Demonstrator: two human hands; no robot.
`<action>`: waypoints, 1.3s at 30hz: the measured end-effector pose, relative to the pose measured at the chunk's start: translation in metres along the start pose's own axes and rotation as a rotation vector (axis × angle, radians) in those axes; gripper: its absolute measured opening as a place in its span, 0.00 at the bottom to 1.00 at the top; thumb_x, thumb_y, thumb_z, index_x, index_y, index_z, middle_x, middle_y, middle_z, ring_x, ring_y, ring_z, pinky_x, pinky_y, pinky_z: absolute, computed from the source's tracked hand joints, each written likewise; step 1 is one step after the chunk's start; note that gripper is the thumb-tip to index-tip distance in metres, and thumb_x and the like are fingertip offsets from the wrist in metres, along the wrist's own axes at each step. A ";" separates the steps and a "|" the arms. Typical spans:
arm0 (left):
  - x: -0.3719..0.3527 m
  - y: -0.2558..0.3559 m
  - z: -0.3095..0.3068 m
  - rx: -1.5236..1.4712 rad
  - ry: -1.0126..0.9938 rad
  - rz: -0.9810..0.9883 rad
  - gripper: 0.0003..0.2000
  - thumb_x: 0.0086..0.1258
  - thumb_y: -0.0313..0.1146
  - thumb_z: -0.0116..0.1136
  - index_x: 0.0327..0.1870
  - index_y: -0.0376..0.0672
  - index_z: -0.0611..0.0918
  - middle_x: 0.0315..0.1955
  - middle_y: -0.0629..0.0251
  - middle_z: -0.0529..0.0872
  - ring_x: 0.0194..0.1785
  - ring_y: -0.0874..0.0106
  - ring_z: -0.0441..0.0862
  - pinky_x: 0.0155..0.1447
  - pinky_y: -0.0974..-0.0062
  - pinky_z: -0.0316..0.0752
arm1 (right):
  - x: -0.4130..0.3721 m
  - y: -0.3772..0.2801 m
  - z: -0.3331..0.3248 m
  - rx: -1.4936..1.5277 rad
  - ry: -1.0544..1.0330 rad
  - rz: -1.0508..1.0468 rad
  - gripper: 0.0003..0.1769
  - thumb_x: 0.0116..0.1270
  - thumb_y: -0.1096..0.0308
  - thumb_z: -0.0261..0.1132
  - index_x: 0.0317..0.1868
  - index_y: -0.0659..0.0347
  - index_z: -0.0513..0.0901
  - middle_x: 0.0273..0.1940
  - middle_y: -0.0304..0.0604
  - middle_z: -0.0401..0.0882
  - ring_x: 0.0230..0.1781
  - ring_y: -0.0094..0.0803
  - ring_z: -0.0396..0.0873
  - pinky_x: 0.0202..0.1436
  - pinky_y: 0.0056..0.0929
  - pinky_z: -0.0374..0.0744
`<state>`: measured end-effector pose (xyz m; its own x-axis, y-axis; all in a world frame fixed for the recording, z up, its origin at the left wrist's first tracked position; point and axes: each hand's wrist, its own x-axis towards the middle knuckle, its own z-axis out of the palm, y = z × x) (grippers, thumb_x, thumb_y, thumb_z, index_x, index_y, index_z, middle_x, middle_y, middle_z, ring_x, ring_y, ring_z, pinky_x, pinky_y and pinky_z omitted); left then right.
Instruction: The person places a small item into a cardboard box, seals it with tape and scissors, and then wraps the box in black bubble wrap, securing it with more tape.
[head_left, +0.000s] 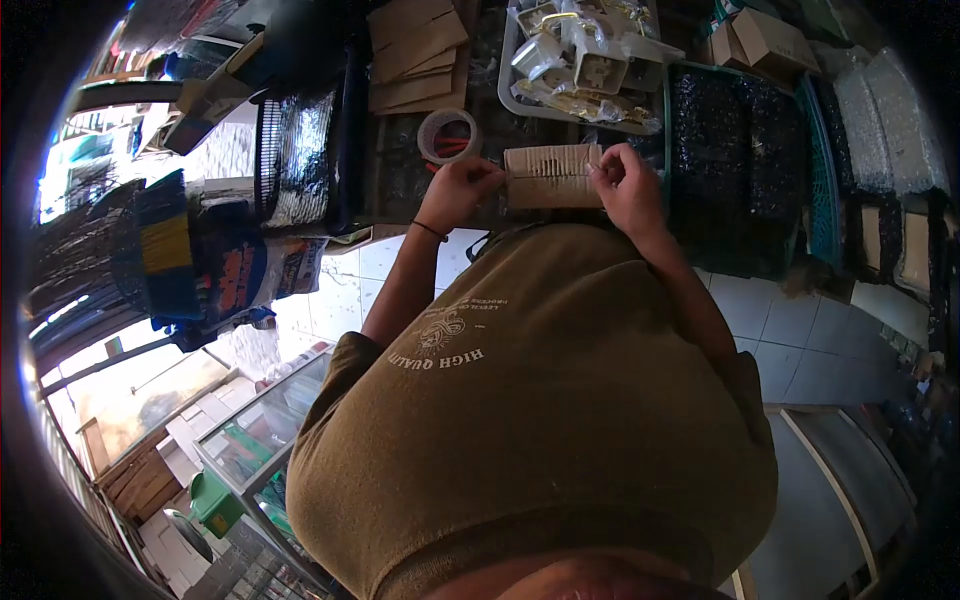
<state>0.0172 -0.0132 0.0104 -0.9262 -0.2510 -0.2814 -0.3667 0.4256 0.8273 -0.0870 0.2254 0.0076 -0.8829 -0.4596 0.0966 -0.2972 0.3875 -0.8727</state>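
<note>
A small folded piece of corrugated cardboard (550, 190), with slits or ridges across its upper part, lies in front of my chest. My right hand (632, 192) pinches its right end between thumb and fingers. At its left end my left hand (462, 194) is closed in a pinch, fingertips against the edge; a dark band circles that wrist. Just beyond the left hand is a roll of tape (474, 128), with a red-orange handled tool, perhaps scissors (452, 147), showing through and below it.
Flat cardboard sheets (415, 60) are stacked at the back. A white tray (510, 85) holds bagged metal-looking parts. To the right, a green crate (672, 150) contains black-wrapped packages, with cardboard boxes (775, 42) behind. Another dark crate (268, 150) stands left. A glass case (235, 440) is at lower left.
</note>
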 end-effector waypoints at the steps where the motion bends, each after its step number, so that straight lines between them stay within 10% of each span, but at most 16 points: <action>1: 0.001 -0.001 -0.001 -0.004 -0.020 -0.015 0.12 0.61 0.37 0.61 0.37 0.36 0.83 0.24 0.64 0.84 0.26 0.77 0.79 0.34 0.76 0.73 | 0.000 0.003 0.003 -0.003 0.011 -0.012 0.11 0.57 0.70 0.68 0.32 0.62 0.72 0.23 0.40 0.72 0.22 0.29 0.71 0.28 0.28 0.71; 39: 0.009 0.018 0.014 0.281 0.145 0.069 0.09 0.51 0.36 0.64 0.27 0.39 0.86 0.22 0.53 0.83 0.29 0.58 0.83 0.35 0.66 0.77 | 0.005 0.012 0.013 -0.080 -0.059 0.023 0.12 0.54 0.72 0.68 0.31 0.63 0.70 0.27 0.46 0.73 0.28 0.45 0.75 0.31 0.39 0.72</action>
<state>0.0015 0.0047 0.0156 -0.9348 -0.3263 -0.1404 -0.3325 0.6644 0.6693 -0.0903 0.2175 -0.0084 -0.8676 -0.4951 0.0468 -0.3073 0.4598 -0.8331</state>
